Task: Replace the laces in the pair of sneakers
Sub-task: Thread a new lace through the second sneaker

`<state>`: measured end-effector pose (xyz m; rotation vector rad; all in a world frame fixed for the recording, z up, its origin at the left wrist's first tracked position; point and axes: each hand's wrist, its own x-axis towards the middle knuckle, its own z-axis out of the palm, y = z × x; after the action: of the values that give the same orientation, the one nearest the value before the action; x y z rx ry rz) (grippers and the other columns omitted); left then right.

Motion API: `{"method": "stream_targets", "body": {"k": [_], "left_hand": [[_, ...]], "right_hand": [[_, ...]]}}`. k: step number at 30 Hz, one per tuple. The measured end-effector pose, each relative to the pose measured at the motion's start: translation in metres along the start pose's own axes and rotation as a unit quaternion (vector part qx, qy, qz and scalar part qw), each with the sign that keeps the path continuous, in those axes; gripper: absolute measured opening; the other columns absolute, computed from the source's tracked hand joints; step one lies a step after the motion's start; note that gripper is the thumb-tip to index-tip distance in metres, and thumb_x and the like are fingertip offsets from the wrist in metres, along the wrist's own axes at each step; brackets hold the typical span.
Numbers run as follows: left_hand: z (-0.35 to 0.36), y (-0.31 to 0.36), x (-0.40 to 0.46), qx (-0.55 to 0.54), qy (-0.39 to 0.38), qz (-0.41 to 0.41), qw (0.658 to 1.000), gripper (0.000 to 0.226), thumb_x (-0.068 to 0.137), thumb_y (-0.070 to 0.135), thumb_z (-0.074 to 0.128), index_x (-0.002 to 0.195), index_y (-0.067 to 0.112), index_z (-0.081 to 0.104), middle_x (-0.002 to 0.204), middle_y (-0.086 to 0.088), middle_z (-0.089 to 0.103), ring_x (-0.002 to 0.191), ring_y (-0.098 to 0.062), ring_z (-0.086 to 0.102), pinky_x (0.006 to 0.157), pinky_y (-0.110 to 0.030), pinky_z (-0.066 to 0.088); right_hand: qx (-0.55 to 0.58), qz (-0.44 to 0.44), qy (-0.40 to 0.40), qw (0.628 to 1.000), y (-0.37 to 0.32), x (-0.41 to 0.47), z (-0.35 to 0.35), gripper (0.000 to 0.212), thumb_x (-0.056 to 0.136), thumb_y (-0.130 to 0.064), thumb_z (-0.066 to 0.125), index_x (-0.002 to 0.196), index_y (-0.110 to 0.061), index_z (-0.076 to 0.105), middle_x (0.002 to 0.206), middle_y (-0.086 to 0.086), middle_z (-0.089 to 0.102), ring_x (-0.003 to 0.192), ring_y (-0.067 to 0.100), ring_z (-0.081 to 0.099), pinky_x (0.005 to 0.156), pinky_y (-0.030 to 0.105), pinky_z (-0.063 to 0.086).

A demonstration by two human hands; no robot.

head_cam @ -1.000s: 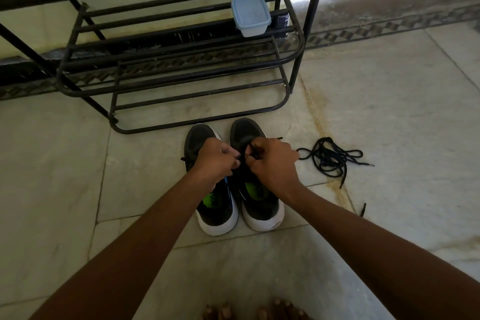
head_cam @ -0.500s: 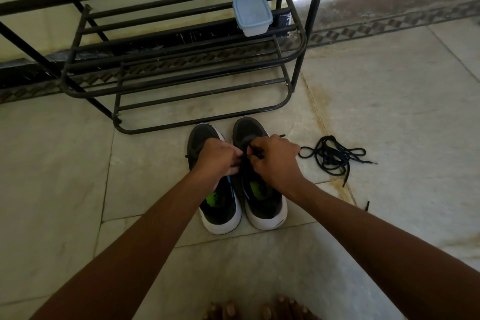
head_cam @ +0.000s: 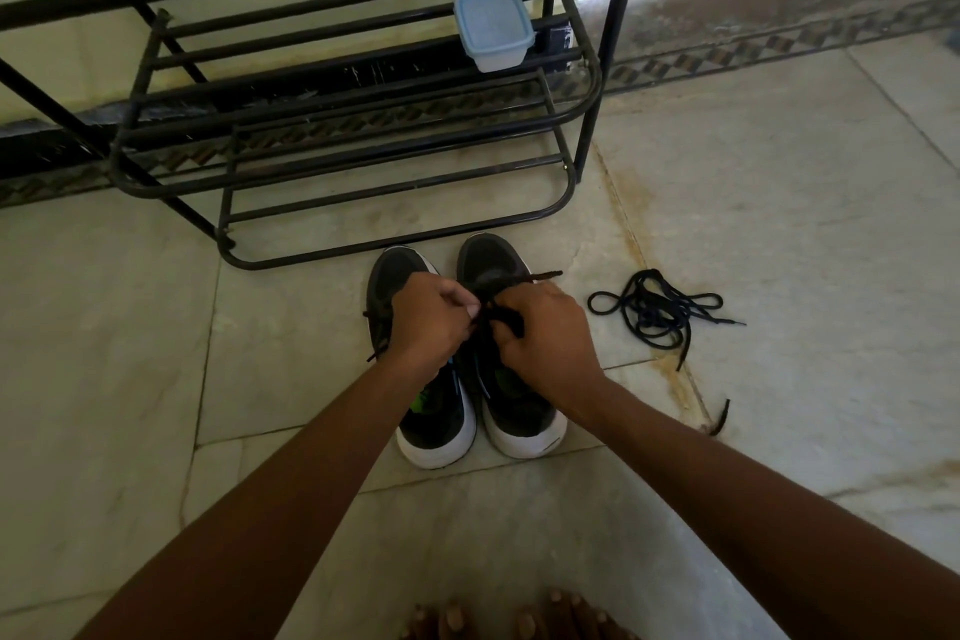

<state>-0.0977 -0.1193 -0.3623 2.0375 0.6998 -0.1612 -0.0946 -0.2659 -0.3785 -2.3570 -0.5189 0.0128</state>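
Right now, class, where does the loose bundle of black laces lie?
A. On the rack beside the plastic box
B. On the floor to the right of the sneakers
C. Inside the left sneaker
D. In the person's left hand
B: the loose laces lie in a tangle on the floor, right of the right sneaker.

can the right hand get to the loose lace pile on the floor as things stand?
Probably yes, once free: the lace pile lies on bare floor beside the right hand, nothing between them. But that hand is now pinching the lace on the right sneaker.
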Motion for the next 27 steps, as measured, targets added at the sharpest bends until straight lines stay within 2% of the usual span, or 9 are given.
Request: {"method": "stream_targets", "body": {"k": [3,8,12,14,16,18,19,24,27], "left_hand": [[0.004,-0.001,-0.003,-0.025,0.020,0.003,0.999,0.021,0.094,-0.002,0.064,0.079,0.013,0.068,0.087,-0.011,0.073,0.076,-0.017,0.073,0.074,-0.035,0.064],[-0.006,0.013,-0.010,-0.144,0.037,0.058,0.987,0.021,0.103,0.002,0.045,0.090,0.016,0.055,0.091,-0.002,0.076,0.092,-0.016,0.074,0.080,-0.037,0.061],[-0.024,0.016,-0.011,-0.231,0.039,0.119,0.965,0.016,0.106,0.003,0.038,0.098,0.013,0.048,0.071,-0.006,0.054,0.061,-0.017,0.059,0.063,-0.032,0.055],[-0.037,0.008,-0.006,-0.050,0.050,0.253,0.965,0.011,0.104,0.008,0.047,0.098,0.017,0.052,0.074,0.000,0.053,0.063,-0.009,0.050,0.061,-0.024,0.043],[-0.049,-0.001,0.000,0.215,0.031,0.366,0.905,0.005,0.097,0.023,0.063,0.101,0.022,0.061,0.087,0.005,0.055,0.078,-0.008,0.049,0.063,-0.022,0.036],[-0.057,-0.008,0.006,0.381,0.025,0.384,0.841,0.017,0.092,0.035,0.069,0.102,0.021,0.071,0.095,0.007,0.049,0.090,-0.010,0.043,0.063,-0.025,0.034],[-0.059,-0.007,0.006,0.394,0.034,0.381,0.836,0.019,0.093,0.035,0.067,0.098,0.018,0.075,0.093,0.006,0.046,0.090,-0.012,0.040,0.063,-0.027,0.034],[-0.065,0.011,0.004,0.086,0.047,0.333,0.938,0.030,0.106,0.026,0.043,0.085,0.016,0.062,0.098,0.002,0.063,0.097,-0.014,0.057,0.089,-0.039,0.049],[-0.065,0.028,-0.009,-0.201,-0.042,0.184,0.961,0.032,0.112,0.024,0.031,0.093,0.008,0.050,0.075,-0.003,0.061,0.068,-0.021,0.063,0.071,-0.036,0.057]], "right_hand": [[0.032,0.016,0.016,0.999,0.004,-0.014,0.002,0.029,0.086,-0.014,0.069,0.115,-0.013,0.068,0.105,0.004,0.069,0.093,0.017,0.062,0.078,0.017,0.041],[0.004,-0.011,0.017,1.000,0.011,-0.015,0.000,0.028,0.087,-0.020,0.071,0.113,-0.012,0.063,0.109,0.004,0.060,0.083,0.018,0.061,0.070,0.032,0.056],[-0.003,-0.051,0.030,0.998,0.022,-0.017,0.002,0.019,0.090,-0.017,0.068,0.107,-0.010,0.064,0.105,0.006,0.060,0.078,0.020,0.060,0.063,0.036,0.056],[-0.005,-0.061,0.043,0.997,0.026,-0.018,0.003,0.017,0.091,-0.016,0.067,0.106,-0.009,0.065,0.104,0.006,0.061,0.077,0.022,0.061,0.061,0.038,0.056],[-0.016,-0.068,0.046,0.996,0.028,-0.018,0.003,0.015,0.091,-0.016,0.066,0.104,-0.009,0.066,0.103,0.006,0.062,0.074,0.022,0.062,0.058,0.039,0.055],[-0.027,-0.072,0.042,0.996,0.029,-0.017,0.006,0.014,0.091,-0.017,0.065,0.102,-0.009,0.067,0.101,0.007,0.062,0.070,0.023,0.061,0.056,0.039,0.055],[-0.031,-0.073,0.040,0.996,0.029,-0.018,0.007,0.014,0.091,-0.018,0.064,0.102,-0.009,0.067,0.101,0.007,0.062,0.070,0.023,0.061,0.055,0.039,0.055],[-0.043,-0.060,0.047,0.996,0.031,-0.019,0.010,0.016,0.090,-0.021,0.063,0.101,-0.010,0.067,0.100,0.006,0.062,0.067,0.022,0.061,0.052,0.036,0.054],[-0.050,-0.053,0.060,0.996,0.029,-0.018,0.010,0.024,0.093,-0.029,0.053,0.099,-0.010,0.066,0.095,0.006,0.060,0.062,0.021,0.058,0.048,0.030,0.048]]}}
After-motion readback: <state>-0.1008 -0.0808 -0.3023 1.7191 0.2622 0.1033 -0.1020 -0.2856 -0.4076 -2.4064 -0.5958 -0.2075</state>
